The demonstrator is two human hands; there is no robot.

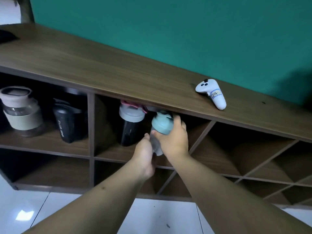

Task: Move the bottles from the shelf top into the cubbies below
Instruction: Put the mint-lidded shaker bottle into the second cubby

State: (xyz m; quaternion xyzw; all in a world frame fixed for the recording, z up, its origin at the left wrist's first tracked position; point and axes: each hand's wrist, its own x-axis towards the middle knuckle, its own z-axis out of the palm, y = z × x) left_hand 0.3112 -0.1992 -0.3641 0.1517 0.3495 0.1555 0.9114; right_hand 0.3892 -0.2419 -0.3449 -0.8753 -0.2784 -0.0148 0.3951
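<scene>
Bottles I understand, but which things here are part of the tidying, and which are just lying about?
Part of the job:
- teal-lidded bottle, held by left hand and right hand
- grey-lidded black bottle
- black sport bottle
- clear jug
- shelf

Lying about:
- white game controller
- dark object, far end

The light is dim and soft. The cubbies of the dark wooden shelf [118, 78] stay in shadow, a small glare lies on the white tiled floor [23, 214], and the whole view is tilted and slightly blurred.

Teal-lidded clear bottle [160, 130], brown wood-grain shelf [101, 65], white controller [211, 92], green wall [168, 27], white tiled floor [160, 217].
</scene>
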